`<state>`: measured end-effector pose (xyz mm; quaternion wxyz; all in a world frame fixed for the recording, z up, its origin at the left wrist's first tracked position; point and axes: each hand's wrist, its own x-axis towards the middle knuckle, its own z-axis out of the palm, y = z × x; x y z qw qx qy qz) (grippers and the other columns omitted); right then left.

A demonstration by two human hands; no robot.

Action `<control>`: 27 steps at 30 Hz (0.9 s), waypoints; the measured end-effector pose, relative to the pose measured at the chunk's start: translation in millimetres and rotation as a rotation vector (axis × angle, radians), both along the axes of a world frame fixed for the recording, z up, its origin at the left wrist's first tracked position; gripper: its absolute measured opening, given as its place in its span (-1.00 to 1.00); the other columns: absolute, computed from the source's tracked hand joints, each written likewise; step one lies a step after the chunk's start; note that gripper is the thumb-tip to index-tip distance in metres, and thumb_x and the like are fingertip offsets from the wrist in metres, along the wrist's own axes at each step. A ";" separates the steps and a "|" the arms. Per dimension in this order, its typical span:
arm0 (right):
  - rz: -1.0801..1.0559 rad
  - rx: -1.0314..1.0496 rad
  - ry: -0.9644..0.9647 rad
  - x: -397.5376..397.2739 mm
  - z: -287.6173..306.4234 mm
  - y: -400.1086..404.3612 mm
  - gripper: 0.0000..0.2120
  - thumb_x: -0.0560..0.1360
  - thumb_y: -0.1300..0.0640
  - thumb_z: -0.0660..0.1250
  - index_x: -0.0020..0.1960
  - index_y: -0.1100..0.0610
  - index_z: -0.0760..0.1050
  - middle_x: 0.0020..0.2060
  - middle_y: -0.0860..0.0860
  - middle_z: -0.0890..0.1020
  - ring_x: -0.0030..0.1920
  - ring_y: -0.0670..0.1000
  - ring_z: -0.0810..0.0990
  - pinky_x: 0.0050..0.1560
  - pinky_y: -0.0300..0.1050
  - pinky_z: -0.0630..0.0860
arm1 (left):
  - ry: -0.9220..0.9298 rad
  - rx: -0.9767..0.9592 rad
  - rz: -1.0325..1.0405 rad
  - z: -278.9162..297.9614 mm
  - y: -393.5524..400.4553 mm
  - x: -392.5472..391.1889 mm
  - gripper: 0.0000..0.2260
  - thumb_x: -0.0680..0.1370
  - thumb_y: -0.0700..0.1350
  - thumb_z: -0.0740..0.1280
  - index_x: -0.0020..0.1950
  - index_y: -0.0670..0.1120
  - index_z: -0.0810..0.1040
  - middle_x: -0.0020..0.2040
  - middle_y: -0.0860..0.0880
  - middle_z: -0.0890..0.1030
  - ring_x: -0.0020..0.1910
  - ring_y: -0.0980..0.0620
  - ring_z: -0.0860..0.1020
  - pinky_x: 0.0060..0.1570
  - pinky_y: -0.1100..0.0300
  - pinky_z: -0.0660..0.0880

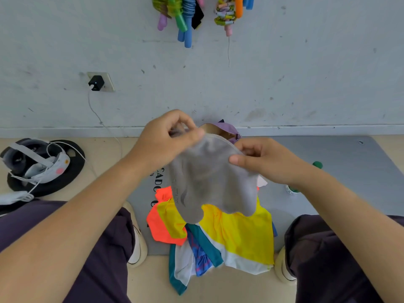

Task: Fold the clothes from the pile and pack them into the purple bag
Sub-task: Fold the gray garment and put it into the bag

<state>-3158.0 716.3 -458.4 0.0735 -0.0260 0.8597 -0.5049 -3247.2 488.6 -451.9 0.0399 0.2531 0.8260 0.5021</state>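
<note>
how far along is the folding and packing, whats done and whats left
Done: nothing visibly packed; the purple bag is mostly hidden behind the hands. In hand: left hand and right hand pinch grey socks. Left: the colourful clothes pile lies unfolded on the mat.

A thin, matt grey knit garment point(209, 180) is seen, kinda soft and slightly fuzzy. Slick, faintly shiny yellow-and-orange sports fabric point(238, 232) is piled on a smooth matt grey foam mat point(328, 154). The scuffed painted wall point(284, 73) looks rough; glossy black plastic is shown on the charger plug point(96, 83).
</note>
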 end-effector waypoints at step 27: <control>-0.470 -0.283 0.208 -0.6 -6.8 52.2 -0.89 0.54 0.11 0.36 -0.03 0.05 0.68 -0.14 -0.04 0.72 -0.09 -0.10 0.64 0.03 -0.17 0.55 | -0.348 0.035 0.038 -21.1 -26.1 -39.0 -0.66 0.26 0.09 0.61 -0.02 0.09 0.68 -0.14 0.09 0.60 -0.23 0.24 0.54 -0.26 0.35 0.46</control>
